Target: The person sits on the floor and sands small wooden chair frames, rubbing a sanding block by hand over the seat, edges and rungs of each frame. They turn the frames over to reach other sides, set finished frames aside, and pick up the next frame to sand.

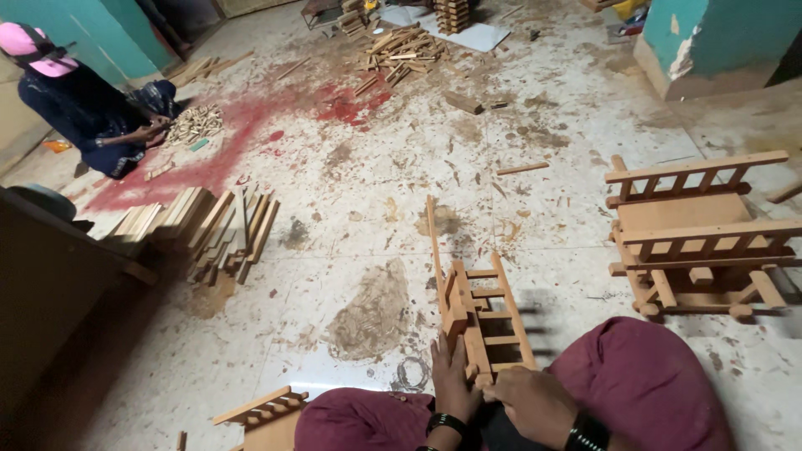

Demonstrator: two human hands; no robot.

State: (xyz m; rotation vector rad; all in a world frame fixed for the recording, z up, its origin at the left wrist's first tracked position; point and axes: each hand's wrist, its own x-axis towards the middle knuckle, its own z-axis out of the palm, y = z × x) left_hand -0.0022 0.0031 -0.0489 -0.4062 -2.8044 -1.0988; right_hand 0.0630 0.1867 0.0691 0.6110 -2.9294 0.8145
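From the head view, looking down past our knees in dark red cloth, we hold a small ladder-like wooden frame [480,313] that lies on the floor [376,184] and runs away from us. Our left hand [452,380] presses flat against the near left rail, fingers [440,349] laid together along the wood. Our right hand [535,401] curls over the near end of the frame, fingers folded around the bottom rung. We judge the step in hand to be fitting or seating a piece at this near end. The next move seems to call for a steady brace with the left hand and a firm push from the right.

The frame is pale, raw timber with square-cut rungs and a thicker block near its left rail. A finished slatted toy cart [697,238] of the same wood stands well apart to the right. Loose wooden slats [213,221] are heaped to the left. The floor is mottled stone, dusty, with sawdust patches and a red stain [251,125]. Far left, another person [88,108] sits by a pile of small wood pieces [194,124].
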